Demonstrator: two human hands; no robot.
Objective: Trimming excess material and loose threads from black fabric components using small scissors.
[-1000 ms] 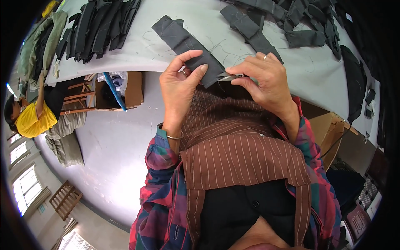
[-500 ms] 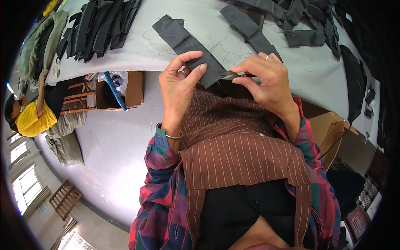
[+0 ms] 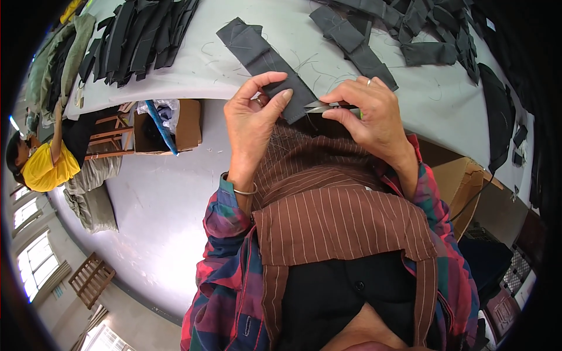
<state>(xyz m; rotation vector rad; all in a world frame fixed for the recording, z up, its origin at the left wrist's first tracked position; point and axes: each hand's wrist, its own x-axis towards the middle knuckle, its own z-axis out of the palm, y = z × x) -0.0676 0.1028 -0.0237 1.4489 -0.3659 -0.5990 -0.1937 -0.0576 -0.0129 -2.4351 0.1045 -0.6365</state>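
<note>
My left hand (image 3: 256, 111) pinches a dark grey fabric strip (image 3: 252, 47) between thumb and fingers, close to its near end. The strip slants from the table down over its front edge, and loose threads hang from its side. In my right hand (image 3: 372, 114) is a pair of thread snips (image 3: 319, 107), mostly covered by the fingers. Its metal blades point left and look slightly parted at the right edge of the strip's near end. Whether they touch a thread is too fine to tell.
A row of dark strips (image 3: 143, 38) lies at the table's (image 3: 193, 76) far left. More strips (image 3: 345, 38) and a heap of dark pieces (image 3: 430, 29) lie to the right. Below the table stand cardboard boxes (image 3: 190, 126). A person in yellow (image 3: 52, 167) works at far left.
The snips have shifted slightly, and their blades look further apart against the strip's edge. The strip and my left hand have moved a little to the right.
</note>
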